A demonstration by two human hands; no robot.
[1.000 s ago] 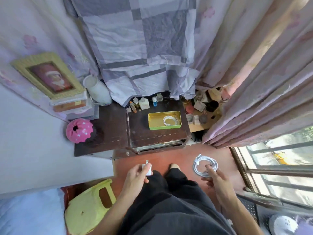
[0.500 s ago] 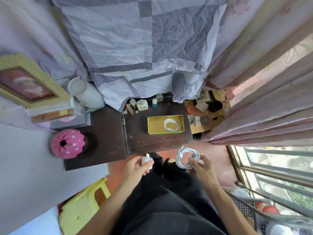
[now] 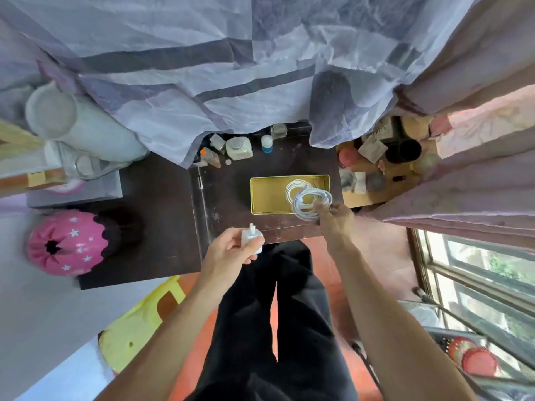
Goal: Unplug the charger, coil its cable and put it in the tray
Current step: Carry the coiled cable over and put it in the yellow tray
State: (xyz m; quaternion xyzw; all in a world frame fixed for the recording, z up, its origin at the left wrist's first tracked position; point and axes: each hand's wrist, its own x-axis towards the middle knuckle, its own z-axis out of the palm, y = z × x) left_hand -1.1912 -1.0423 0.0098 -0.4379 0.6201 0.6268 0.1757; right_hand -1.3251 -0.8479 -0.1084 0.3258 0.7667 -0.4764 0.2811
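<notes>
Head: two cable coils (image 3: 311,204), one charger (image 3: 252,238), one tray (image 3: 267,195)

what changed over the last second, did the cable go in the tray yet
Not quite. The right hand carried the coiled cable forward from over the floor to the near right corner of the yellow tray, still holding it. The left hand moved forward to the table edge, still gripping the charger plug. The other white coil in the tray stayed put.
</notes>
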